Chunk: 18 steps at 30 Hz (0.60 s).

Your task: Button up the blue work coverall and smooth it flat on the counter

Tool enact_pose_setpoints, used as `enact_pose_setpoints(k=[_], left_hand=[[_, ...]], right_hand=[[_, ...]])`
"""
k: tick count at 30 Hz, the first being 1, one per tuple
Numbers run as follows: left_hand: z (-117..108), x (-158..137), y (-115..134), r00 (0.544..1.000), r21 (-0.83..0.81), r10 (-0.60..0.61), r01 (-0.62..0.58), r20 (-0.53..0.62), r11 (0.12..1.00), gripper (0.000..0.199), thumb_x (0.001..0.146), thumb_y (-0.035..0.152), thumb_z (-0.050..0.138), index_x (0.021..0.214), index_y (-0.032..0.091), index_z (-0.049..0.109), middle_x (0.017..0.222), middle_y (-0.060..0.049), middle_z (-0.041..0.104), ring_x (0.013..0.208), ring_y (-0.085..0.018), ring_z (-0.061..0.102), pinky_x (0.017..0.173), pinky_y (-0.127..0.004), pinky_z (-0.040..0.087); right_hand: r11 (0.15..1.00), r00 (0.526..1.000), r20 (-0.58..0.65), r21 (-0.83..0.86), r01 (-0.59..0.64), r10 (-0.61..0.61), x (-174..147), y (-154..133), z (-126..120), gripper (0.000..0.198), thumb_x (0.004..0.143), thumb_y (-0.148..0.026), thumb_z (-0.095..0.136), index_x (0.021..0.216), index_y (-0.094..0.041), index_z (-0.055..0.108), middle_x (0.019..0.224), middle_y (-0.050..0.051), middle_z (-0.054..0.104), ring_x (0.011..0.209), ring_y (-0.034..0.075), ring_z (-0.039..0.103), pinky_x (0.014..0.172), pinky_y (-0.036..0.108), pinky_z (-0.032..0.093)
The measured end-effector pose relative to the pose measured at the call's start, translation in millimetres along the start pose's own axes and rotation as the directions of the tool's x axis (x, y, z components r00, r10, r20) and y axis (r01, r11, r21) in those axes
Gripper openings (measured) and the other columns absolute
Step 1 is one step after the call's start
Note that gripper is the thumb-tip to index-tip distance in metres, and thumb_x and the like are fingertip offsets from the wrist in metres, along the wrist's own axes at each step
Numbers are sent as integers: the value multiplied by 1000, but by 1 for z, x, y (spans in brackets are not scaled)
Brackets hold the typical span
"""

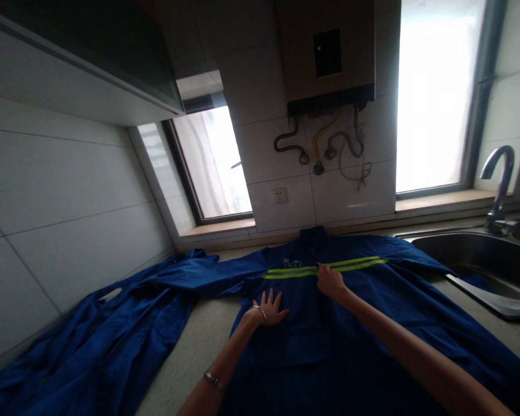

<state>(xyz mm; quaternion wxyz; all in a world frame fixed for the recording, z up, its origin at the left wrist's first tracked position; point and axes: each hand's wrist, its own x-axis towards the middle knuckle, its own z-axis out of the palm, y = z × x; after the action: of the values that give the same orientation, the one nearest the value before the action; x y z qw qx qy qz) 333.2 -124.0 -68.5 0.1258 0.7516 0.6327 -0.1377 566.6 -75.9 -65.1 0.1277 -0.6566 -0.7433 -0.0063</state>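
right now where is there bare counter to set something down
Counter lies bare in a strip between the left garment and the jacket, and in a smaller wedge between jacket and sink. The middle is crowded: the jacket covers it, left hand flat and right hand curled on it.

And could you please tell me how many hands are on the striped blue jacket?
2: the left hand lies spread on the jacket below the yellow-green stripe; the right hand is near the stripe's middle.
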Motion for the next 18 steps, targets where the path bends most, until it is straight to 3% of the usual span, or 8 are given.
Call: enact_pose_setpoints(k=[4,8,13,18], left_hand=[[-8,-9,8,999,5,5,-5,39,1000,96,71,75,30,145,16,13,148,-18,7,133,-43,11,100,-58,23],[-12,-11,12,1000,0,14,-14,5,1000,95,70,73,37,143,15,21,146,-21,17,130,-45,20,97,-57,30],[-16,-10,11,999,26,38,-37,-33,999,91,69,71,42,139,13,30,142,-22,28,126,-45,28,93,-54,35],[-36,7,16,998,63,52,-49,-39,997,70,71,57,51,122,9,52,121,-24,53,104,-41,54,81,-50,46]], right_hand=[[999,998,59,43,-14,11,41,10,14,30,82,-15,43,102,-4,61,102,23,61,96,31,59,76,39,46],[992,995,99,121,-19,7,68,27,15,27,77,-11,44,95,-9,65,99,19,64,93,28,62,73,32,45],[961,994,97,264,-77,53,88,56,8,28,79,-13,43,97,-11,65,94,14,66,88,21,63,67,22,42],[926,996,18,366,-88,88,83,58,10,33,85,-16,36,111,-12,56,98,10,64,89,15,60,69,19,39]])
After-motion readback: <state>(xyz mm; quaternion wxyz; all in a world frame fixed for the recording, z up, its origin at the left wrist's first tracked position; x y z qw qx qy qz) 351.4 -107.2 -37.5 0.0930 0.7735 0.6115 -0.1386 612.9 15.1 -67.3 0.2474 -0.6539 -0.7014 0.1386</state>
